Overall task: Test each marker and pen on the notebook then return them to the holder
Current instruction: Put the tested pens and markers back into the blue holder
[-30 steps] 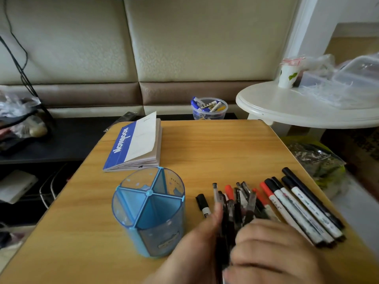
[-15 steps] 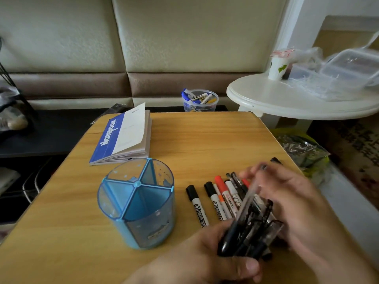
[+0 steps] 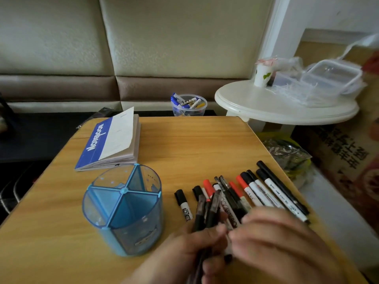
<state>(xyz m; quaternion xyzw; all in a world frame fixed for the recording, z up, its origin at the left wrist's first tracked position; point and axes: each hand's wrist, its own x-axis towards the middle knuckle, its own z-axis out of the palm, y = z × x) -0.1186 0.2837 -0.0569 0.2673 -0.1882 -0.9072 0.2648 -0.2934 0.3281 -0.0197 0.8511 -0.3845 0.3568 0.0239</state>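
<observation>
my left hand (image 3: pixel 190 251) grips a bunch of pens (image 3: pixel 206 210); right hand (image 3: pixel 272 240) is too blurry to tell, over the markers (image 3: pixel 264 193).

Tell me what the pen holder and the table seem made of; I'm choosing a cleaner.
Pen holder: likely translucent blue plastic, glossy; the dividers show through its wall. Table: wood-look top, smooth and light tan with printed-looking grain, possibly laminate rather than solid wood.

Beyond the wooden desk (image 3: pixel 184 144) stands a clear plastic tub (image 3: pixel 189 105) of small markers, against a padded cream wall panel (image 3: pixel 174 35). A round white side table (image 3: pixel 287 107) carries a paper cup (image 3: pixel 262 75) and clear lidded containers (image 3: pixel 330 78). A crumpled bag (image 3: pixel 287 154) lies below.
</observation>
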